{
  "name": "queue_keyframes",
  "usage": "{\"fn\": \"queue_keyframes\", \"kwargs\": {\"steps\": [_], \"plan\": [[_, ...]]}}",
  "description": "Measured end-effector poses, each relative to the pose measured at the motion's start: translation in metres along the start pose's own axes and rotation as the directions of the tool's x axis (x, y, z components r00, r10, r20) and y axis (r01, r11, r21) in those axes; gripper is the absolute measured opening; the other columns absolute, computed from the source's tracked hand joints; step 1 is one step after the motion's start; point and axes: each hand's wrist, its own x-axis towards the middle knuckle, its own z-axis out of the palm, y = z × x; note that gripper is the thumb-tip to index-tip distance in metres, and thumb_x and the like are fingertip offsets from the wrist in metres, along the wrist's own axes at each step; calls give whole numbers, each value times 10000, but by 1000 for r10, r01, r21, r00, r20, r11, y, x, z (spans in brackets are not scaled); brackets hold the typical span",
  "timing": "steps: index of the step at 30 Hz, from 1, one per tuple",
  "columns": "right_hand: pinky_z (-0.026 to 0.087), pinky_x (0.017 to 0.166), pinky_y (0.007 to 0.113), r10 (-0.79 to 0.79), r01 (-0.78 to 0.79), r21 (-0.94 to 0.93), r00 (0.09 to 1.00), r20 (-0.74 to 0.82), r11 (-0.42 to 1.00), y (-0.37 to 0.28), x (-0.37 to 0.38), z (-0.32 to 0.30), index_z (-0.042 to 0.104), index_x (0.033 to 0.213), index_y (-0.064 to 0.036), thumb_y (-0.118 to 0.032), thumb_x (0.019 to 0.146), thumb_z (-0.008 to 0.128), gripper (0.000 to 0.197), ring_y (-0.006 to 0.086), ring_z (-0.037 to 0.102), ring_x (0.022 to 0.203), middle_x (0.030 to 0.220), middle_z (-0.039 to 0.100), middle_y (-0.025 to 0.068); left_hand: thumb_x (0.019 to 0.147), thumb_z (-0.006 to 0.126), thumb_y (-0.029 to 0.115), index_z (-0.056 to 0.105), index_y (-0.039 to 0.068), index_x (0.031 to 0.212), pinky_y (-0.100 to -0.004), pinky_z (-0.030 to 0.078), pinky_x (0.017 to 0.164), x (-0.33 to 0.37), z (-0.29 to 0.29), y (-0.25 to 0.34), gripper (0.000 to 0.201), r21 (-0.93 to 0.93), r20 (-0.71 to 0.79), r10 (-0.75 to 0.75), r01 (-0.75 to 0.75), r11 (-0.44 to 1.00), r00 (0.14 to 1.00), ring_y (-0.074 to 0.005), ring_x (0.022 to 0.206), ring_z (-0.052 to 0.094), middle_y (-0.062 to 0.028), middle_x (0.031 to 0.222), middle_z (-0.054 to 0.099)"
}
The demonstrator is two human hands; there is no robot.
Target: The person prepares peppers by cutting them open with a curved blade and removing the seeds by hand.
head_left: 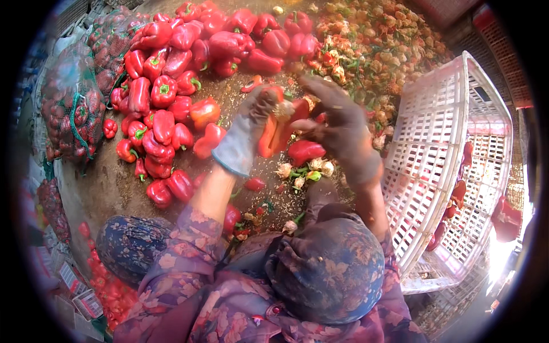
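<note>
My left hand point(251, 111), in a grey-blue glove with dark, stained fingers, grips a split red bell pepper point(269, 137). The pepper's orange-red inner wall shows, with a pale seedy core near its top. Close on its right is my right hand point(337, 117), in a dirty dark brown glove, with thumb and fingers spread apart around the pepper's right side. Whether its fingertips touch the pepper is hard to tell. Just below the hands lie a red pepper piece point(306, 152) and several pale seed cores point(315, 166) with green stems, among scattered seeds.
Whole red bell peppers point(163, 91) are heaped at the far left and centre. A large pile of removed cores point(377, 46) fills the far right. Beside my right arm stands a tilted white plastic crate point(426, 154) holding red pepper pieces. Full mesh sacks point(71, 108) line the left edge.
</note>
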Motion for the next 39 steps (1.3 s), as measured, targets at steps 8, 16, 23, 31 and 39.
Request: {"fn": "queue_keyframes", "kwargs": {"steps": [8,16,23,31,39], "plan": [[520,699,424,94,132,-727,961,261,673,2,13,10,628,972,-98,-322,689,734,376,314,627,859,903,624,119,957,494,449,533,20,1189,-265,455,824,-27,4,1,488,495,0,170,-148,856,985,-115,971,544,-68,984,606],[522,574,291,375,-361,185,926,-48,914,44,-19,23,640,966,-21,-184,829,707,224,181,662,689,791,677,87,966,520,323,592,51,1044,-252,478,623,-24,8,-30,292,53,-204,-251,267,962,946,-98,668,549,-44,927,612],[522,660,265,54,-129,-147,902,-429,981,87,-5,-7,605,1127,-52,-49,762,740,390,122,599,817,944,634,53,925,547,458,534,70,1211,-277,517,807,-24,-15,-24,482,32,-134,-176,181,983,975,-147,954,600,-75,1055,623],[534,663,292,617,-468,698,786,47,543,84,-48,13,557,1136,-1,-133,769,717,422,149,620,804,927,626,65,949,501,414,546,61,1196,-263,476,848,-26,1,-37,433,107,-151,-43,59,992,988,-119,986,566,-50,1095,592],[418,595,273,113,130,985,983,-143,115,0,-32,-56,492,1238,-29,-307,928,548,420,150,547,796,1061,595,119,780,501,664,491,19,1313,-415,405,989,-35,-187,-20,836,325,-929,-18,837,440,370,-389,1194,510,-267,1250,546]]}}
